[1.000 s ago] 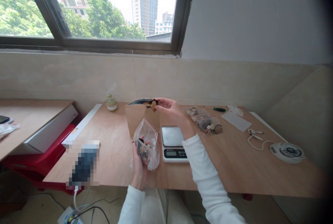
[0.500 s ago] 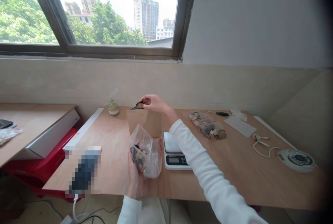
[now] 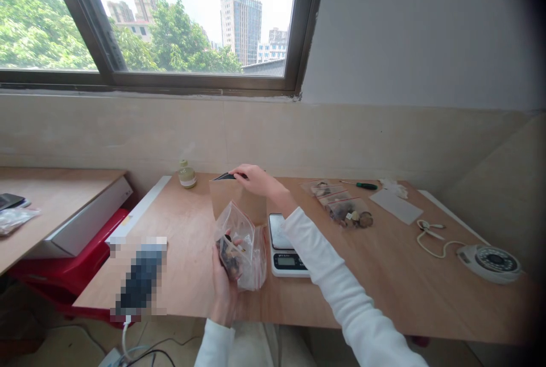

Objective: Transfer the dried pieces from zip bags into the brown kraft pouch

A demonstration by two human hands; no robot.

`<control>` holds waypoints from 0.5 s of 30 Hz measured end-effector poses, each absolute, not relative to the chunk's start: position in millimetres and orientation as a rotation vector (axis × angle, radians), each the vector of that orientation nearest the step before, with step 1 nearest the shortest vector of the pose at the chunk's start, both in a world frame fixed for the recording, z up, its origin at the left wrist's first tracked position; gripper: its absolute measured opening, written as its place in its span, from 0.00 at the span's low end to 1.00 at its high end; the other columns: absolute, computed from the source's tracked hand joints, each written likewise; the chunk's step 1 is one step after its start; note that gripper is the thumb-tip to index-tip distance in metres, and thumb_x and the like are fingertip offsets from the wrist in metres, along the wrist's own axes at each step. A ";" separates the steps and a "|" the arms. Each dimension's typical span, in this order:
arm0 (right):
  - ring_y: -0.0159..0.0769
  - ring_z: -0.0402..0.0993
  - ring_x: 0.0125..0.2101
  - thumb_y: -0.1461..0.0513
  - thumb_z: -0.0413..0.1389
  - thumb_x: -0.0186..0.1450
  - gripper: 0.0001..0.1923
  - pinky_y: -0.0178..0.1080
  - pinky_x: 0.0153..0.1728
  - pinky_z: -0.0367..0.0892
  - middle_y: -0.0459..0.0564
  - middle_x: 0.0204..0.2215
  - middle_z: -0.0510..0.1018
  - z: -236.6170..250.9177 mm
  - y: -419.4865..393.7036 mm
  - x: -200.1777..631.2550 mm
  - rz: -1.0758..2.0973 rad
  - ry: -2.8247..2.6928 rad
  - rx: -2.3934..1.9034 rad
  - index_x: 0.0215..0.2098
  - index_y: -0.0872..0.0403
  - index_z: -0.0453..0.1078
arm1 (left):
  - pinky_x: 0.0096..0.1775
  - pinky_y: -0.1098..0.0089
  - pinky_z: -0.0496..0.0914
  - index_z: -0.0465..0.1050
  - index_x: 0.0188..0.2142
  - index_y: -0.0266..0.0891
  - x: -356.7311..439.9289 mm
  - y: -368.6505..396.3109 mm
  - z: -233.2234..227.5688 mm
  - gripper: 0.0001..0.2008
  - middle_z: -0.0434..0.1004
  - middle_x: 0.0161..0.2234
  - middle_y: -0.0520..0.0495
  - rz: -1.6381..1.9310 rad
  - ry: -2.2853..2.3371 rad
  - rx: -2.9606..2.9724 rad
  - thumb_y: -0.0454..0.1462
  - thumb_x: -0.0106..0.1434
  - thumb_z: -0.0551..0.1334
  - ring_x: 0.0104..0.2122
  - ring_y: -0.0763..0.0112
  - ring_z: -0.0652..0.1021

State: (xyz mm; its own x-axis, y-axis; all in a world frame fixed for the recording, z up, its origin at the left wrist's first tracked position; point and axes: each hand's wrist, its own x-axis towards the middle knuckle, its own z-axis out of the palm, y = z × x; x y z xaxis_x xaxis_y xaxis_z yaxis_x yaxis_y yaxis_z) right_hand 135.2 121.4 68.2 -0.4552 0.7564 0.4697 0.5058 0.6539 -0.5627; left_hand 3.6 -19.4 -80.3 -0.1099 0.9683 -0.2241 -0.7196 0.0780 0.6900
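While fingers (image 3: pixel 239 174) enter paper bag (image 3: pixel 236 199).

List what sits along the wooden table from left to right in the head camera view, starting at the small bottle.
Small greenish glass bottle → upright brown paper bag → white digital scale → clear zip bags of small pieces → white paper sheet → round white dial device.

Both bare hands emerge from long, loose white sleeves (image 3: pixel 341 281).

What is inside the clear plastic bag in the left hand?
The bag holds a few small dark and pale pieces; what they are is unclear. The left hand covers its lower side, so anything there is hidden.
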 end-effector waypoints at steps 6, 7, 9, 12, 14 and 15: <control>0.30 0.72 0.32 0.70 0.46 0.61 0.15 0.31 0.32 0.64 0.45 0.32 0.78 76.6 62.3 148.0 0.630 -2.111 -0.949 0.33 0.54 0.74 | 0.18 0.78 0.63 0.67 0.55 0.41 7.9 -26.2 -68.1 0.28 0.79 0.41 0.42 1.535 0.766 0.425 0.51 0.59 0.60 0.22 0.75 0.74; 0.30 0.73 0.30 0.70 0.46 0.60 0.15 0.31 0.30 0.64 0.44 0.30 0.79 73.8 55.8 150.5 0.743 -2.216 -0.945 0.32 0.53 0.75 | 0.19 0.78 0.63 0.68 0.54 0.41 8.6 -26.5 -67.2 0.27 0.80 0.41 0.42 1.538 0.753 0.421 0.50 0.59 0.60 0.22 0.75 0.74; 0.30 0.73 0.29 0.70 0.48 0.58 0.15 0.31 0.29 0.64 0.44 0.29 0.79 63.2 47.7 152.7 0.907 -2.407 -0.902 0.31 0.53 0.76 | 0.19 0.78 0.63 0.70 0.52 0.40 9.9 -26.2 -67.8 0.24 0.80 0.38 0.44 1.545 0.733 0.397 0.48 0.59 0.60 0.21 0.76 0.74; 0.34 0.73 0.36 0.68 0.54 0.58 0.12 0.33 0.36 0.67 0.50 0.38 0.78 39.8 43.3 148.5 0.898 -2.525 -0.831 0.39 0.55 0.75 | 0.22 0.77 0.67 0.72 0.49 0.39 10.9 -24.3 -72.9 0.21 0.81 0.36 0.46 1.564 0.719 0.340 0.46 0.59 0.61 0.24 0.75 0.76; 0.39 0.70 0.44 0.65 0.61 0.54 0.21 0.37 0.43 0.67 0.54 0.45 0.74 25.0 41.1 144.0 0.856 -2.578 -0.787 0.47 0.57 0.71 | 0.29 0.76 0.71 0.74 0.47 0.38 11.2 -23.2 -77.0 0.19 0.80 0.39 0.45 1.557 0.720 0.314 0.45 0.60 0.61 0.32 0.71 0.79; 0.41 0.68 0.48 0.64 0.64 0.52 0.26 0.39 0.47 0.65 0.55 0.48 0.72 19.0 39.6 142.3 0.847 -2.607 -0.763 0.50 0.57 0.69 | 0.33 0.74 0.72 0.74 0.46 0.38 11.4 -23.0 -78.7 0.18 0.80 0.41 0.44 1.541 0.726 0.311 0.45 0.60 0.61 0.36 0.69 0.80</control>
